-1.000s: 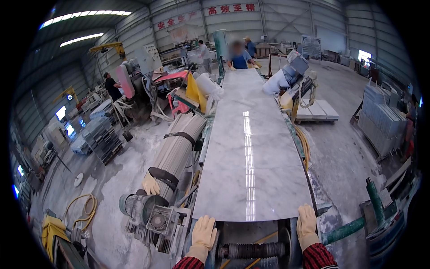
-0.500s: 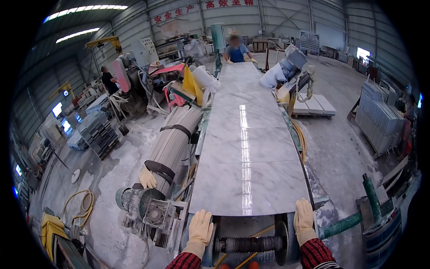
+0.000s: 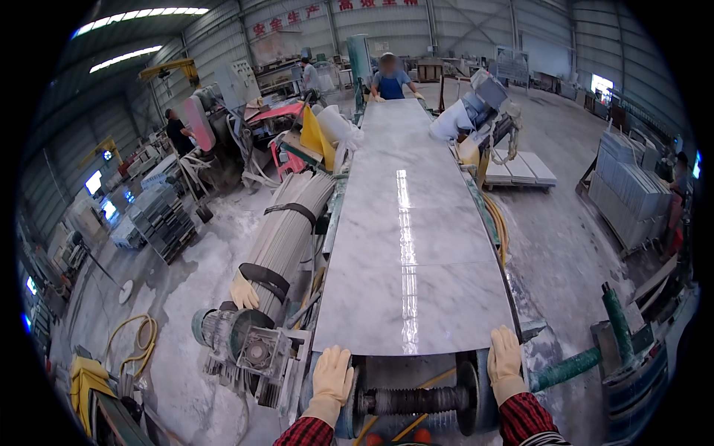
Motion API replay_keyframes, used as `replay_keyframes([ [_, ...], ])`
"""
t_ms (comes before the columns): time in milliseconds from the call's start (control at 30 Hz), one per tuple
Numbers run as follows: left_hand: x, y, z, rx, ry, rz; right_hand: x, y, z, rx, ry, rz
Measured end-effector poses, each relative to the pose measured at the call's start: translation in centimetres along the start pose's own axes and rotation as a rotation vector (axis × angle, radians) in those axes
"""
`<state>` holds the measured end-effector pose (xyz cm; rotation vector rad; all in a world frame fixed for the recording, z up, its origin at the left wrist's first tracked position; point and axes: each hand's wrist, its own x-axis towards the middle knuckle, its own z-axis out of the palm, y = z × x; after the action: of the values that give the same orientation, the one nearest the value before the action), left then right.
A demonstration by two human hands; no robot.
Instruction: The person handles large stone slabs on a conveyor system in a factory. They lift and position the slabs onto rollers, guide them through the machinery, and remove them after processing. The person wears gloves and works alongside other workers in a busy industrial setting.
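My left hand (image 3: 332, 377), in a cream glove, lies flat with fingers stretched forward on the machine's frame beside the near left corner of a row of polished white-grey marble slabs (image 3: 372, 305). My right hand (image 3: 506, 363), gloved alike, rests open at the near right corner, fingers pointing ahead. Neither hand grips anything. Between them, below the slabs' near edge, runs a dark ridged roller (image 3: 413, 401) with a round disc at its right end. The slabs lie end to end along the conveyor, thin seams across them.
At the far end stands a person in a blue apron (image 3: 391, 85), hands by the slab. A strapped bundle of pale strips (image 3: 294, 215), a loose glove (image 3: 244, 290) and a motor (image 3: 227, 331) are on the left. To the right are a green pipe (image 3: 569, 370) and stacked slabs (image 3: 628, 189).
My hands keep their places at the slab corners. The view has shifted slightly. The person at the far end holds their head a little higher, and a person behind has shifted left.
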<state>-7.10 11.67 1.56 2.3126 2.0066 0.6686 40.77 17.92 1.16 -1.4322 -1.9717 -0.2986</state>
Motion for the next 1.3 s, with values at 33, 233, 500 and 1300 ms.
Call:
replay_keyframes([
  [33, 0.1, -0.3, 0.0, 0.003, 0.012, 0.003, 0.3, -0.2, 0.2, -0.008, 0.027, -0.021],
  [233, -0.3, -0.2, -0.2, -0.012, 0.030, 0.007, 0.4, -0.7, -0.3, 0.036, -0.028, 0.021],
  [500, -0.6, -0.4, 0.0, 0.011, 0.038, 0.009, 0.0, -0.6, -0.1, 0.013, 0.011, 0.002],
  [1300, -1.7, 0.1, -0.3, 0.008, 0.025, -0.007, 0.5, -1.9, -2.0, 0.042, 0.009, -0.025],
])
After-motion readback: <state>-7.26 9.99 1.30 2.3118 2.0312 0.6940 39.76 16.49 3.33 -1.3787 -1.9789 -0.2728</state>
